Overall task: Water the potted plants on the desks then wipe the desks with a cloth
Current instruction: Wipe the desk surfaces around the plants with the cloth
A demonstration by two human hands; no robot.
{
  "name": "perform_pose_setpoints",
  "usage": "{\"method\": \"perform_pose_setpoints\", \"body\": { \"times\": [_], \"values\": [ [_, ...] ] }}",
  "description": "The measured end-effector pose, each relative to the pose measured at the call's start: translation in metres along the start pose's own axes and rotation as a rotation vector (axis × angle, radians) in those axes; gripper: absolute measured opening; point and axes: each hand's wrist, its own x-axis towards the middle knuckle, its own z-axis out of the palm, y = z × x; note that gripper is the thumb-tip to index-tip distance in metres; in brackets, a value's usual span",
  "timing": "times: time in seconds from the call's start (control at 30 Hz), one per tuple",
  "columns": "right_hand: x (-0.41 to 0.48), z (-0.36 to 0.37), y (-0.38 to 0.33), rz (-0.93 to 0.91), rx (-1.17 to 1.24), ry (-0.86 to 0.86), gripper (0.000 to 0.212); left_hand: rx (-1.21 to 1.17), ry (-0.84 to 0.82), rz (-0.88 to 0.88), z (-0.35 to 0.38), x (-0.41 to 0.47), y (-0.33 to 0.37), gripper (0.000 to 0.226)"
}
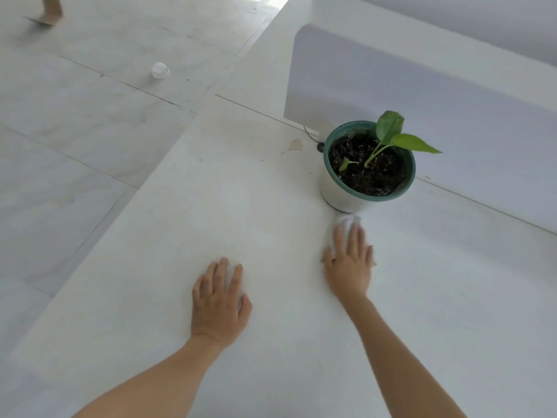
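Note:
A potted plant (368,164) with a green rim, dark soil and a few green leaves stands on the white desk (211,206), against a white divider panel. My right hand (349,260) presses flat on a white cloth (346,220), whose front edge touches the pot's base. Most of the cloth lies hidden under the fingers. My left hand (220,303) rests flat on the desk to the left, fingers spread, holding nothing.
A brownish stain (294,145) marks the desk left of the pot, beside a thin black cable (312,137). The divider panel (422,95) rises behind the pot. On the tiled floor to the left lies a white crumpled object (159,70). Another person's foot (49,9) shows at top left.

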Motion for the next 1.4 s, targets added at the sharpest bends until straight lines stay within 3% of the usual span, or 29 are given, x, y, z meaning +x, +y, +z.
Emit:
{"method": "perform_pose_setpoints", "body": {
  "times": [0.1, 0.17, 0.43, 0.63, 0.73, 0.83, 0.93, 1.0, 1.07, 1.13, 1.27, 1.4],
  "values": [
    [-0.005, 0.013, -0.039, -0.229, -0.003, -0.081, 0.057, 0.009, -0.001, 0.0, -0.001, -0.001, 0.0, 0.053],
    [0.016, 0.008, -0.057, -0.311, -0.029, -0.043, 0.059, 0.012, -0.007, -0.003, -0.001, 0.0, -0.001, 0.053],
    [0.104, -0.004, -0.112, -0.176, -0.022, -0.075, 0.06, -0.005, -0.022, -0.02, 0.0, 0.0, -0.002, 0.052],
    [0.056, -0.002, -0.084, -0.517, -0.156, -0.169, 0.057, -0.007, -0.023, -0.015, -0.002, 0.0, -0.001, 0.052],
    [0.03, -0.001, -0.046, -0.567, -0.219, -0.12, 0.057, -0.009, -0.035, -0.015, -0.004, 0.001, -0.001, 0.052],
    [0.014, -0.003, 0.0, -0.481, -0.267, -0.136, 0.054, -0.015, -0.052, -0.018, -0.005, 0.001, -0.001, 0.052],
    [0.002, -0.011, 0.041, -0.387, -0.252, -0.08, 0.064, -0.024, -0.065, -0.018, -0.006, 0.001, -0.001, 0.051],
    [-0.002, -0.018, 0.064, -0.237, -0.208, -0.08, 0.072, -0.033, -0.066, -0.016, -0.006, 0.001, -0.001, 0.051],
    [-0.004, -0.022, 0.076, -0.046, -0.141, -0.035, 0.067, -0.04, -0.063, -0.014, -0.006, 0.001, -0.001, 0.051],
    [-0.007, -0.02, 0.072, 0.147, -0.058, 0.018, 0.056, -0.045, -0.063, -0.009, -0.006, 0.002, -0.001, 0.052],
    [-0.007, -0.009, 0.036, 0.402, 0.098, 0.084, 0.056, -0.042, -0.067, -0.007, -0.006, 0.001, 0.0, 0.053],
    [-0.01, -0.002, 0.004, 0.354, 0.123, 0.096, 0.055, -0.033, -0.072, -0.018, -0.006, 0.002, 0.0, 0.055]
  ]
}}
